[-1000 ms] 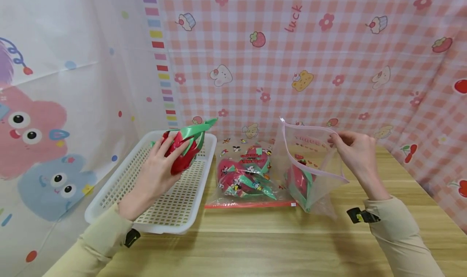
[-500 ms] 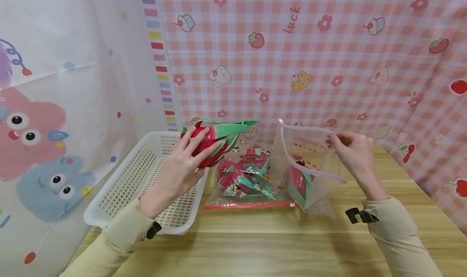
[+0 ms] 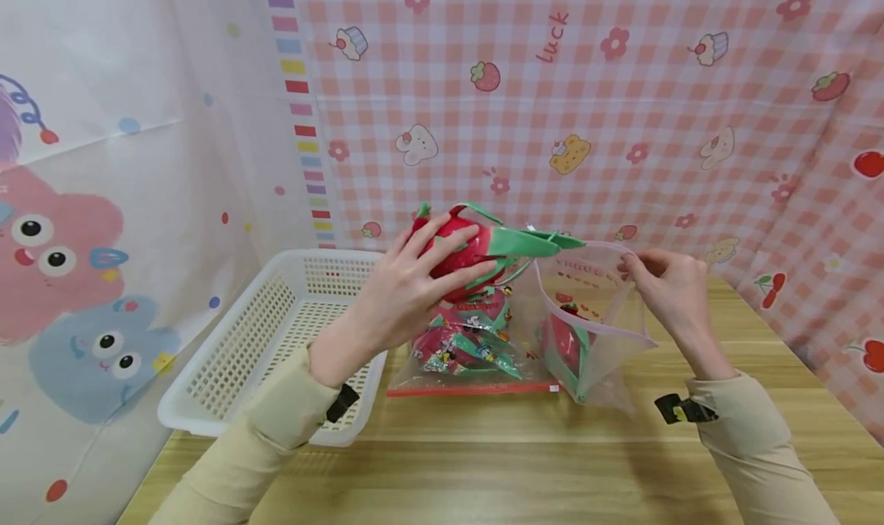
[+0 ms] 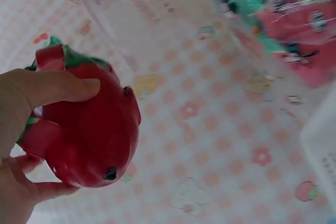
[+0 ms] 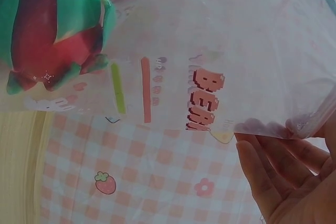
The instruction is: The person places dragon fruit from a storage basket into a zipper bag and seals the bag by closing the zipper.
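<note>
My left hand grips a red artificial dragon fruit with long green leaf tips that point right. The left wrist view shows the thumb across the dragon fruit's glossy red skin. It is held up over a filled zip bag, its leaf tips overlapping the mouth of a clear bag with a pink edge. My right hand pinches that pink edge at the right and the mouth gapes. Inside the clear bag sits another dragon fruit, also seen through the plastic as a dragon fruit in the right wrist view.
A flat zip bag with a red slider strip and cartoon prints lies in the middle, several dragon fruits inside. At the left stands a white plastic basket. Checked cloth hangs behind the wooden table.
My left hand has carried the dragon fruit rightward from above the basket to over the filled bag, close to the pink-edged bag. My right hand keeps its place on the bag's edge.
</note>
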The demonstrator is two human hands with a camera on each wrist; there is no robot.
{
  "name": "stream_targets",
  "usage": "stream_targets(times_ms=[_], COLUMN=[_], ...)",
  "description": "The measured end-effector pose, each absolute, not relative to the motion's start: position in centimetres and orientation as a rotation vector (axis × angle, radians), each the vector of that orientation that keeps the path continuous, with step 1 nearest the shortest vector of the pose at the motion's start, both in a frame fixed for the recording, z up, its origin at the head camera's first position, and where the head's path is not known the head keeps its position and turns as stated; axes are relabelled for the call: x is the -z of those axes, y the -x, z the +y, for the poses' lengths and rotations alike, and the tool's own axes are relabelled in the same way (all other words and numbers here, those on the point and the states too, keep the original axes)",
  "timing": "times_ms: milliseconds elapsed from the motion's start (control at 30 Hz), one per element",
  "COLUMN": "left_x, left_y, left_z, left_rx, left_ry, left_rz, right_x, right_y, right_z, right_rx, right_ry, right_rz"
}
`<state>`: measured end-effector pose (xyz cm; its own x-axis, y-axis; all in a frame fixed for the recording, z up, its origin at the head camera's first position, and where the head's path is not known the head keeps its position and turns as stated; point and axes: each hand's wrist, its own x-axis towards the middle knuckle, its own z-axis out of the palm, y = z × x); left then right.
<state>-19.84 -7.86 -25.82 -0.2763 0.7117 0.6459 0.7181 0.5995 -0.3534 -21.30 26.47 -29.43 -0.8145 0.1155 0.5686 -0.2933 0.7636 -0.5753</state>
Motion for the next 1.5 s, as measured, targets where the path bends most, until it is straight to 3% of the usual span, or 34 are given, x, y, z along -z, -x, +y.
stream_targets(times_ms=[667,1500], left_x=[22.1,23.1], left_y=[21.4,23.2], left_z=[-1.3,2.4], left_rx=[-0.571,-0.716], left_ry=[1.270,1.459], left_rz=[-1.969,-1.794], right_x=[29.2,28.9], right_y=[21.1,21.1], right_z=[26.7,26.6], right_rx=[-0.955,-0.983], right_ry=[-0.108,-0.157], right_rz=[-2.396,-2.416])
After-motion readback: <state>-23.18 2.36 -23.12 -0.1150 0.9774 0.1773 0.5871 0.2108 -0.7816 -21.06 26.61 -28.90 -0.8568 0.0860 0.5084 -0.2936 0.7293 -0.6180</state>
